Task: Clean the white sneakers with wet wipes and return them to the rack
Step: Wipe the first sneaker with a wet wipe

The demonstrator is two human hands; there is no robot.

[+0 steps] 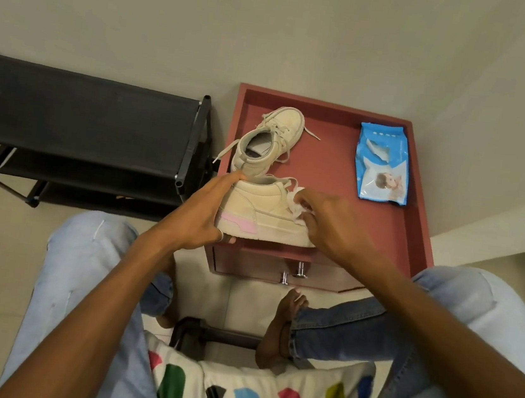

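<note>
A white sneaker with a pink heel patch (262,213) lies on its side at the front edge of the red cabinet top (383,227). My left hand (203,214) grips its heel end, thumb under the sole. My right hand (327,221) pinches a crumpled white wet wipe (297,203) against the sneaker's toe end. The second white sneaker (269,143) stands upright just behind, laces loose. A blue pack of wet wipes (381,163) lies at the cabinet's back right. The black shoe rack (83,110) stands to the left.
The cabinet has a raised rim and metal drawer knobs (293,272) at its front. My knees in light jeans flank it, bare feet on the tiled floor below. A patterned cushion (250,395) lies on the seat between my legs. Walls close in behind and right.
</note>
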